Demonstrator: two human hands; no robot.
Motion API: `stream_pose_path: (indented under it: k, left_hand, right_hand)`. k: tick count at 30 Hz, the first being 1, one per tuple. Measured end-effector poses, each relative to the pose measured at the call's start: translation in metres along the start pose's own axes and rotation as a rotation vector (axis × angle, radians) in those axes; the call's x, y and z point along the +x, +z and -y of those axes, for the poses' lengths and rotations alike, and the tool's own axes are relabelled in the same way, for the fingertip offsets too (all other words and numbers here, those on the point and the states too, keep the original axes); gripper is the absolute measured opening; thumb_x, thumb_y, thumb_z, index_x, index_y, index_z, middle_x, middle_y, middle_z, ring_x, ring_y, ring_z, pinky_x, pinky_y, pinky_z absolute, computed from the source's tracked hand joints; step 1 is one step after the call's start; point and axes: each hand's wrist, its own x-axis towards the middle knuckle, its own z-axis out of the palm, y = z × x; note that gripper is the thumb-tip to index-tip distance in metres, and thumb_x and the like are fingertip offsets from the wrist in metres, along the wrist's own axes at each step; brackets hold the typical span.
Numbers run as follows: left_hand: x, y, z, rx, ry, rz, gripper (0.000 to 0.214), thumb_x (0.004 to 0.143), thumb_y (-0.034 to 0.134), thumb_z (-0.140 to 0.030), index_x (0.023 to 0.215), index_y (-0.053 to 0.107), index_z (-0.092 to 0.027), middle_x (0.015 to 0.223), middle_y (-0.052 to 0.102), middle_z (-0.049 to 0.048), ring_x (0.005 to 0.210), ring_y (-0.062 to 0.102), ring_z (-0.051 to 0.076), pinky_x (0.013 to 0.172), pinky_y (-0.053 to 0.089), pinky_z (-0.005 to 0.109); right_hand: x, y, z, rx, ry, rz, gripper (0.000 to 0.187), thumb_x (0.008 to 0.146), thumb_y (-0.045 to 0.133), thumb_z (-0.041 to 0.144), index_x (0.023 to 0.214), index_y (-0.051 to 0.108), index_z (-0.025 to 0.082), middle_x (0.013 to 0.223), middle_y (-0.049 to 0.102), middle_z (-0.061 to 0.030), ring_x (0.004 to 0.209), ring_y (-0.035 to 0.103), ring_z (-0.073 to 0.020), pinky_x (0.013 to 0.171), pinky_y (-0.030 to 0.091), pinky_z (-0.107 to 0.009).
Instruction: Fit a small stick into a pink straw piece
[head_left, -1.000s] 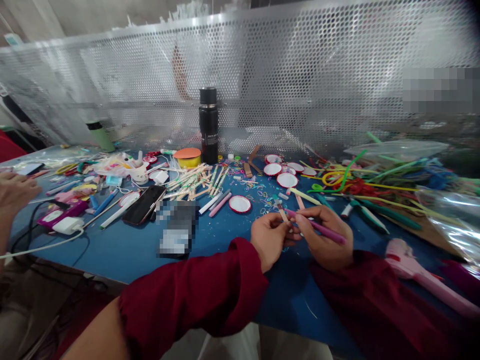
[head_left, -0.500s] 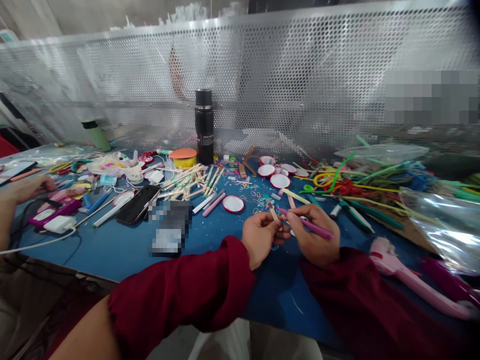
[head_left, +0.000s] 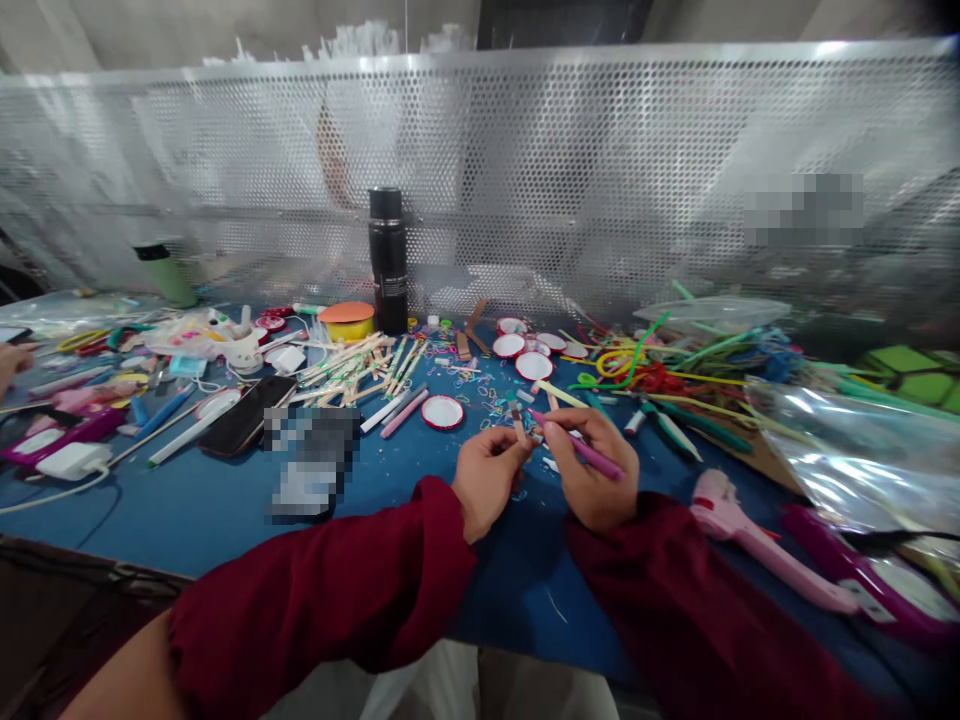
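While the L hand (head_left: 484,485) has its fingers pinched tight on a slim flat stick (head_left: 518,425), the R hand (head_left: 600,495) grips a purple marker (head_left: 600,460) pen-style, fingers closed round the barrel, its tip right by the stick, tho can't tell if touching. Stick & marker are both held up over the blue tabletop (head_left: 525,590), w/ a red-rimmed white disc (head_left: 442,411) to L & a pink glue gun (head_left: 765,540) to R nr the sleeve. Further back: a black bottle (head_left: 388,270) upright, loose sticks (head_left: 352,365) piled nr it.
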Motion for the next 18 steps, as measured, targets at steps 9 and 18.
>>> stream_pose_path:
  k: [9, 18]
  left_hand:
    - [0.0004, -0.0031, 0.0043, 0.053, 0.07, 0.12, 0.028, 0.082, 0.059, -0.042, 0.076, 0.056, -0.015, 0.055, 0.046, -0.0045, 0.046, 0.041, 0.007, 0.046, 0.031, 0.02]
    - [-0.0001, -0.0024, 0.0009, 0.063, 0.044, 0.155, 0.034, 0.085, 0.055, -0.049, 0.076, 0.051, -0.017, 0.056, 0.043, -0.0054, 0.045, 0.035, 0.006, 0.044, 0.025, 0.021]
  right_hand:
    - [-0.0005, -0.0043, 0.0054, -0.044, -0.028, -0.029, 0.006, 0.081, 0.063, 0.027, 0.083, 0.063, 0.021, 0.077, 0.066, -0.0005, 0.067, 0.062, -0.0157, 0.064, 0.049, -0.029]
    - [-0.0008, -0.0043, 0.007, -0.077, -0.095, -0.018, 0.009, 0.082, 0.061, 0.027, 0.076, 0.06, 0.021, 0.071, 0.064, -0.0004, 0.067, 0.062, -0.0163, 0.062, 0.048, -0.029]
